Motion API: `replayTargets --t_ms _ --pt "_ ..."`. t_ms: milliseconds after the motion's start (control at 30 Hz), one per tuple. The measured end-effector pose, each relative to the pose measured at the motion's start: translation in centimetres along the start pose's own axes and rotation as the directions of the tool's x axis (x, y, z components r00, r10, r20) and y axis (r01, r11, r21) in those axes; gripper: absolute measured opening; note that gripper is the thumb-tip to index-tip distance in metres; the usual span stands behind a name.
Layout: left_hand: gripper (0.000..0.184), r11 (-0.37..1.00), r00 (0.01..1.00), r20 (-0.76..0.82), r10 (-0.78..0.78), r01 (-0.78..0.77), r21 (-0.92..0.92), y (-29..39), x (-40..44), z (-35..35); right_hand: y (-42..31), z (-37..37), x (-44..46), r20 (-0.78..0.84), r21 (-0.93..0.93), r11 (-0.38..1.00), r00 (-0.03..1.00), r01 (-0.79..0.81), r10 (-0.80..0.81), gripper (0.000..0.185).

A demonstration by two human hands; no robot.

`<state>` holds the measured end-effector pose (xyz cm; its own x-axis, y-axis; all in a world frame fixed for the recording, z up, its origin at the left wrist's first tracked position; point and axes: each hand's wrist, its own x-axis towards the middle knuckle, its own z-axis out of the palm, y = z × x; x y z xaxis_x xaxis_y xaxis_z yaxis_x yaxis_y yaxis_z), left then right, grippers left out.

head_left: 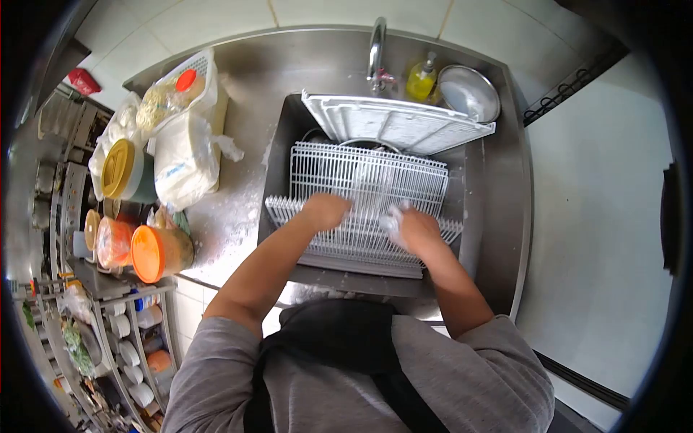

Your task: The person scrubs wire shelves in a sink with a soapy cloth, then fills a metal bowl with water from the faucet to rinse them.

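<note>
My left hand (328, 211) is closed on the upper left part of a white wire rack (346, 245) that sits tilted in the sink (278, 137). In my right hand (420, 229) is a crumpled whitish scrubbing pad (392, 225), pressed against the right part of the same rack; its exact kind is blurred. Just behind stands a second white wire rack (310, 162). A white ribbed panel (404, 123) leans at the back of the sink, with a round metal rim partly hidden below it.
Behind the sink are a chrome faucet (376, 54), a yellow soap bottle (421, 78) and a metal bowl (469, 94). On the left counter stand a white basket (209, 72) of bagged food and an orange-lidded tub (149, 254). A white surface (599, 216) lies to the right.
</note>
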<state>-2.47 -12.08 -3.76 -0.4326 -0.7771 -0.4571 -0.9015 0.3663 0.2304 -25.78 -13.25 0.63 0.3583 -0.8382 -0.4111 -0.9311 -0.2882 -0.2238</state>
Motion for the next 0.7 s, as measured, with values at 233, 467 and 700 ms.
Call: replayTargets --t_ms 233,467,700 --pt "0.017 0.992 0.982 -0.142 0.123 -0.123 0.005 3.9 -7.0 -0.1 9.9 -18.8 1.8 -0.756 0.33 0.835 0.653 0.441 -0.046 0.041" --pt "0.014 0.988 0.952 -0.27 0.145 -0.124 0.092 5.8 -10.9 -0.1 24.0 -17.5 23.8 -0.375 0.139 0.99 0.927 0.032 0.023 0.045" --pt "0.02 0.984 0.98 -0.161 0.113 -0.089 0.153 7.4 -12.2 -2.5 22.6 -15.5 25.5 -0.027 -0.317 0.947 0.999 -0.044 0.037 0.042"
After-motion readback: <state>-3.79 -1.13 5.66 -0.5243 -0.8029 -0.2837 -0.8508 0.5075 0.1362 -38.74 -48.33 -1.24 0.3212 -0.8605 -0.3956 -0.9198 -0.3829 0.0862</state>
